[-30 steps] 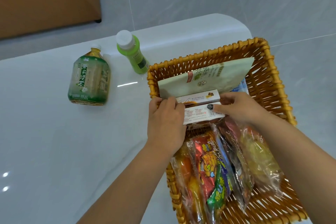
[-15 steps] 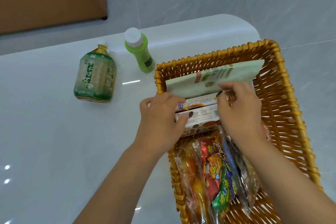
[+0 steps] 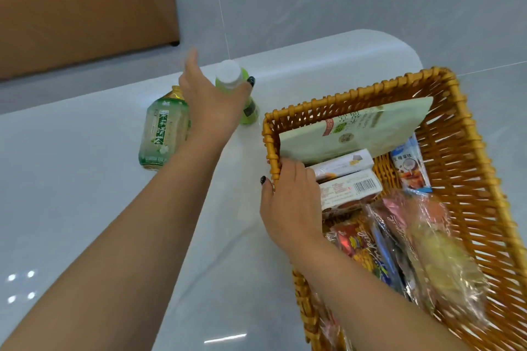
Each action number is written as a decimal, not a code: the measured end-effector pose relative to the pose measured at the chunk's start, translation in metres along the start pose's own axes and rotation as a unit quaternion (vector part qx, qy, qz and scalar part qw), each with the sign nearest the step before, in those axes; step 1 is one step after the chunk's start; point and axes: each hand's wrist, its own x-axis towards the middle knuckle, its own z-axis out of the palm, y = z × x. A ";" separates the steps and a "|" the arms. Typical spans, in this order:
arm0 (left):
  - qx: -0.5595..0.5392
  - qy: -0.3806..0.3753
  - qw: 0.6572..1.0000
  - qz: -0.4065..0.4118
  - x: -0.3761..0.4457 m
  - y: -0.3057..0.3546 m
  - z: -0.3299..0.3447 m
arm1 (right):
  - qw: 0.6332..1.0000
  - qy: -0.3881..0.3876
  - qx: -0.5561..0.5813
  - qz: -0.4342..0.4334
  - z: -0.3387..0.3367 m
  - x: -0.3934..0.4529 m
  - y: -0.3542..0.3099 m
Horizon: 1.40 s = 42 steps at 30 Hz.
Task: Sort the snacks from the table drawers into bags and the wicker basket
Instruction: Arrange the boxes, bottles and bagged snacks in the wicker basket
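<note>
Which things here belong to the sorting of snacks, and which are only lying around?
For the job:
- wicker basket
- green pouch
- two small boxes
- wrapped snacks
- left hand
- right hand

Only lying about:
- tea bottle
- small green bottle, unless drinks count
- brown board

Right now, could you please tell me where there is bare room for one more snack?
The white table is bare nearer than the tea bottle. In the wicker basket, bare weave shows along the right wall beside the blue packet. Its left half is crowded with boxes and wrapped snacks.
</note>
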 end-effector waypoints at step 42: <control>-0.114 -0.416 0.902 -0.001 -0.150 0.093 0.147 | 0.922 -0.043 0.333 0.194 -0.155 0.022 0.177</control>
